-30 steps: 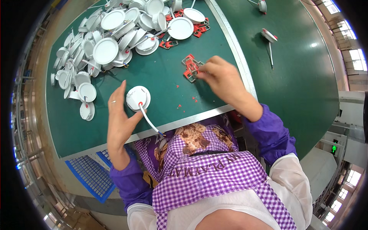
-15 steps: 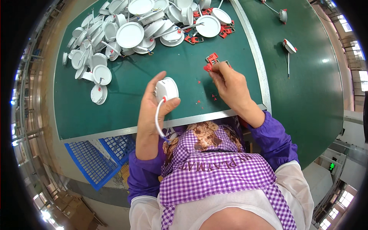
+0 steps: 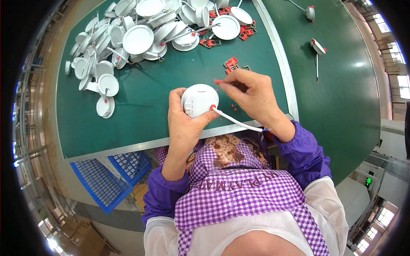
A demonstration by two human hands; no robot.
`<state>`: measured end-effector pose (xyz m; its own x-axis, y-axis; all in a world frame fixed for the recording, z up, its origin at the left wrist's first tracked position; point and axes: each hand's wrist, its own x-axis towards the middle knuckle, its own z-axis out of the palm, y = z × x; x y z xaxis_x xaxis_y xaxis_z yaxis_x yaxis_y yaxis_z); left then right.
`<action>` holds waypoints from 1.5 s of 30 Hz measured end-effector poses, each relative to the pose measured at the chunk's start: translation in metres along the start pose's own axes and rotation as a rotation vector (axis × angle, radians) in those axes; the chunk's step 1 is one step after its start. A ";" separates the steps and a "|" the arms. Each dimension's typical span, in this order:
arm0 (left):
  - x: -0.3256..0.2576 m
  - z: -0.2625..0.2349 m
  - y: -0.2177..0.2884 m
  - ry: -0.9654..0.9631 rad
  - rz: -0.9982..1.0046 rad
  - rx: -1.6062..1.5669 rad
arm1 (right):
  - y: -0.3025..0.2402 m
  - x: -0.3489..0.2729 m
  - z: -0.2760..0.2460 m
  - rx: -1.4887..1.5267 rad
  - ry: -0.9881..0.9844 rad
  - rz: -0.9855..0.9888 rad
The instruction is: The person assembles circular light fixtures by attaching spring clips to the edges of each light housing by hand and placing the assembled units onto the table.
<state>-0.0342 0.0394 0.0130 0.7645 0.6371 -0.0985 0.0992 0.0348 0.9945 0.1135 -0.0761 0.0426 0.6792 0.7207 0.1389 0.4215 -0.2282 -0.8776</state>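
Note:
My left hand (image 3: 184, 123) grips a round white downlight (image 3: 198, 100) by its rim, back side up. A white cable leaves it through a red grommet (image 3: 213, 107) and stretches right, past my right wrist, ending in bare wire tips. Just right of the lamp, my right hand (image 3: 252, 91) pinches a small red plastic clip (image 3: 218, 81) between thumb and fingertips. The clip is apart from the lamp. Beyond that hand lie several red spring clips (image 3: 231, 65) on the green table, partly hidden by my fingers. Tiny red bits (image 3: 233, 107) are scattered beside the lamp.
A big heap of white downlights (image 3: 138, 39) with cables covers the far left of the table, red clips (image 3: 247, 30) at its right end. A metal strip (image 3: 277, 47) divides off another green surface, where two lamps (image 3: 317, 46) lie. Blue baskets (image 3: 102, 179) stand below the left edge.
My left hand has brought the lamp rightward and turned its back up, swinging the cable to the right. My right hand has lifted a red clip from the small pile toward the lamp.

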 end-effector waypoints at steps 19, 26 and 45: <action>0.000 0.013 0.008 -0.009 0.044 0.051 | -0.011 -0.014 -0.005 -0.375 -0.209 -0.389; 0.000 0.013 0.014 -0.033 0.119 0.192 | 0.003 -0.018 0.002 -0.319 -0.124 -0.377; -0.015 0.014 0.009 -0.281 -0.108 0.085 | 0.018 -0.021 -0.029 0.076 -0.315 0.072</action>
<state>-0.0358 0.0192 0.0225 0.8918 0.3946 -0.2215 0.2334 0.0183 0.9722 0.1242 -0.1149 0.0368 0.4819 0.8740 -0.0632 0.3253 -0.2454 -0.9132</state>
